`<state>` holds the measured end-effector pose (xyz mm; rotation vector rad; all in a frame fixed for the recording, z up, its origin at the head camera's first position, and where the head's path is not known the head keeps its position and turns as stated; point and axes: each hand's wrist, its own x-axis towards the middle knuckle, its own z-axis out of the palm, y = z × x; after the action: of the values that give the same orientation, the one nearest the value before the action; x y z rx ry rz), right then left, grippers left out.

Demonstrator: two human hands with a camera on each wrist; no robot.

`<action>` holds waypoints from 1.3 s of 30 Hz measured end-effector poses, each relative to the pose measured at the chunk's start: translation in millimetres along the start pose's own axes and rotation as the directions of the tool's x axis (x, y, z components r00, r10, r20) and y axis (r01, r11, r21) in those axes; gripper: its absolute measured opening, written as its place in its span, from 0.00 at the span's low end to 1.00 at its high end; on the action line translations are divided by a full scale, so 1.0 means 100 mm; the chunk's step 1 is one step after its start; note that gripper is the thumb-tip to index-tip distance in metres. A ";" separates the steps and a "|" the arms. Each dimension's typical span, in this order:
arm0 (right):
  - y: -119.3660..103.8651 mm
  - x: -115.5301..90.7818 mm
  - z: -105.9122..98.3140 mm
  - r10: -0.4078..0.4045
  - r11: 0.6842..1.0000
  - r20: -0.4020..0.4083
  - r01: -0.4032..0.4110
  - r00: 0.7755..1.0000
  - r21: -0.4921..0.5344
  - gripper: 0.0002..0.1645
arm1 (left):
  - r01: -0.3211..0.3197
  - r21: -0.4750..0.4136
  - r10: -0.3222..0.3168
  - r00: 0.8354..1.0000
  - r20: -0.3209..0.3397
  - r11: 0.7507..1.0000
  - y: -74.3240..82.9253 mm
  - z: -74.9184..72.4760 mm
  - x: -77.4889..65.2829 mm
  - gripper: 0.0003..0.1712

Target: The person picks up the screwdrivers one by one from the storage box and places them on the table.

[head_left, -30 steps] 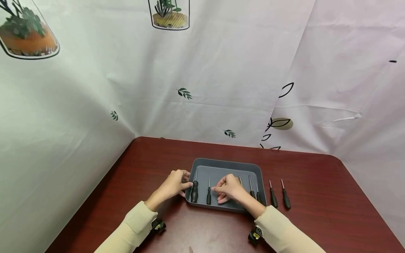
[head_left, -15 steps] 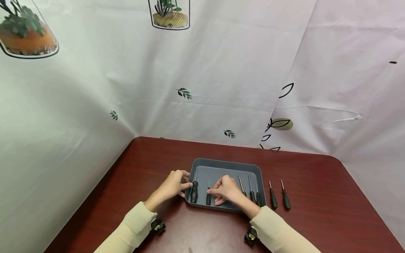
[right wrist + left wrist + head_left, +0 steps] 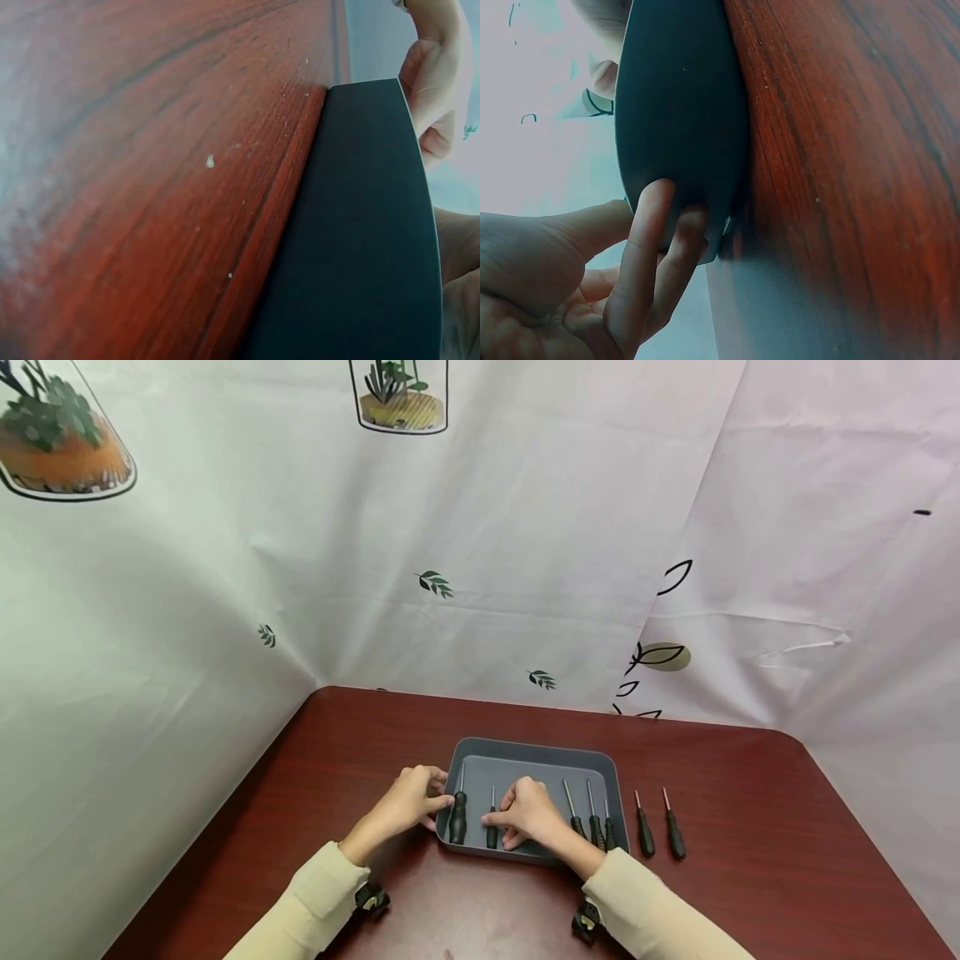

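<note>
My left hand point(image 3: 407, 799) grips the left end of the grey tray point(image 3: 536, 750), thumb over the rim. In the left wrist view, the fingers point(image 3: 646, 240) of that hand press the tray's outer wall. Inside the tray a large black-handled screwdriver point(image 3: 458, 818) lies beside that thumb. My right hand point(image 3: 531, 814) is low over the tray at a small screwdriver point(image 3: 492, 837), thumb across its handle and the other fingers bent to its right. Whether they pinch it I cannot tell. The right wrist view mostly shows the tray's near wall point(image 3: 352, 225).
Several more screwdrivers point(image 3: 592, 810) lie in the tray's right part, partly behind my right wrist. Two further screwdrivers, one nearer the tray point(image 3: 645, 833) and one farther right point(image 3: 676, 837), rest on the reddish-brown table point(image 3: 780, 827). A printed white cloth point(image 3: 487, 527) hangs behind.
My right hand has moved left, from beside the small screwdriver to over its handle, uncovering more of the screwdrivers at right. My left hand stays on the tray's edge.
</note>
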<state>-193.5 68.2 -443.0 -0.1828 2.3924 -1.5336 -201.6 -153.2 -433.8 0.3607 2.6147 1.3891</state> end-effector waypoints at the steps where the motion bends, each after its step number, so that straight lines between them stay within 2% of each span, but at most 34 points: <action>1: 0.00 0.00 0.00 -0.001 1.000 0.001 0.001 1.000 0.002 0.17 | 0.000 -0.001 0.000 1.000 0.001 1.000 0.00 0.00 0.00 0.20; 17: 0.01 -0.01 0.07 -0.026 1.000 0.019 0.026 0.999 0.001 0.16 | 0.001 0.011 -0.001 1.000 0.011 1.000 -0.01 0.00 -0.05 0.21; 25: -0.03 0.03 0.10 -0.056 0.998 -0.001 0.055 0.998 -0.030 0.18 | 0.006 0.019 -0.006 1.000 -0.011 1.000 0.01 -0.01 -0.01 0.20; 39: -0.02 0.07 0.06 -0.075 0.994 0.016 0.076 0.997 -0.079 0.12 | -0.012 -0.001 0.012 1.000 0.010 1.000 -0.01 -0.01 -0.01 0.20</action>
<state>-198.0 60.1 -445.0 -0.3031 2.4644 -1.4648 -201.4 -154.8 -433.5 0.3825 2.6083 1.3886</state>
